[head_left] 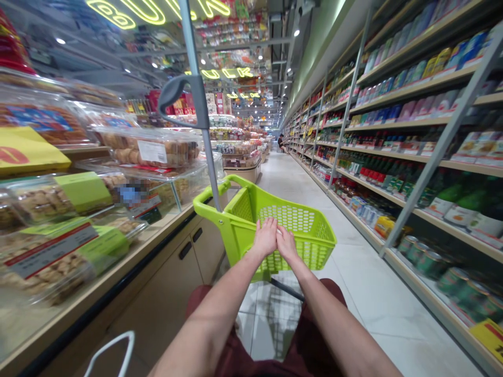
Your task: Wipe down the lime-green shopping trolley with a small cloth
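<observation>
A lime-green plastic shopping cart stands side-on before me, its basket walls full of small holes. My left hand lies over the near rim of the basket, knuckles up. Right beside it, almost touching, my right hand is on the same rim with its fingers bent over the edge. The thumbs and the undersides of both hands are hidden. No goods show in the visible part of the basket. From the cart's left end rises a grey pole with a looped grey handle.
To the left is a counter with clear boxes of baked snacks and price signs. Tall shelves of bottles and cans line the right. A white-tiled aisle runs between them, with a person far down it.
</observation>
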The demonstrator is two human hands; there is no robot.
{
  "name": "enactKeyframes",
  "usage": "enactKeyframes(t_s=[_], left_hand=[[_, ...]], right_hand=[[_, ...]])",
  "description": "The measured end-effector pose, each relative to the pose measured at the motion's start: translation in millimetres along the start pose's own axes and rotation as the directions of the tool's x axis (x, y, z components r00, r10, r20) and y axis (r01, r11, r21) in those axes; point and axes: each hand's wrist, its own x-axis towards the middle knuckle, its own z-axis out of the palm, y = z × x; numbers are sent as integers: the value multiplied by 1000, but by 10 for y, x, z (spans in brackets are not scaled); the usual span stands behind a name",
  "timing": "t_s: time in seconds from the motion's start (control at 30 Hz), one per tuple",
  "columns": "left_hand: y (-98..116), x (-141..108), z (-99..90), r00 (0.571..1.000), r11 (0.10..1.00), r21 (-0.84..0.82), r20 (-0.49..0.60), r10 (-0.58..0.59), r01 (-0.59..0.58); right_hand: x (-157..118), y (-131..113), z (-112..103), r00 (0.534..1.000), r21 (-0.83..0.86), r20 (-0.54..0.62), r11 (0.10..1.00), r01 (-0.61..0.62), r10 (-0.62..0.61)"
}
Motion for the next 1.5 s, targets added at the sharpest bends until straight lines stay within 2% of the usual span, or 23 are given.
enactKeyframes(t_s=[0.07,0.13,0.2,0.33,0.43,0.57,0.7,0.93,1.13,1.3,1.4,1.5], left_hand=[[0,11,56,998,1000,28,-56,2,0],[-59,-1,77,992,995,74,-106,68,-60],[-184,-30,48,979,984,129,-145,144,-125],[-514,-108,-95,961,961,239,-200,190,-140],[-632,-160,-151,969,958,270,-191,156,-101],[-524,-179,-111,981,962,252,-133,140,-103],[-479,-187,-144,983,964,236,-107,151,-122],[-857,-284,-492,983,968,247,-165,74,-32],[-955,-325,-506,961,977,206,-278,2,58],[-1091,-353,-574,918,973,150,-383,-104,173],[-1149,-375,-614,937,973,165,-334,-98,161],[-1104,-364,-579,952,973,162,-285,-110,161]], right_hand=[[-19,71,-27,997,26,-21,997,78,-78],[-47,156,-36,989,4,-92,993,114,-114],[-73,224,-25,984,-71,-145,993,98,-107],[-113,234,28,987,-227,-119,971,76,-105],[-139,137,69,991,-266,-110,963,45,-76],[-170,4,111,993,-269,-66,960,74,-95],[-181,-2,122,989,-279,-43,953,121,-139],[-191,75,106,988,-260,-30,956,136,-149],[-218,107,97,986,-245,-22,957,154,-165],[-226,114,79,984,-250,-10,953,168,-176],[-224,106,96,987,-251,-20,956,152,-162],[-222,105,120,987,-252,-31,957,144,-157]])
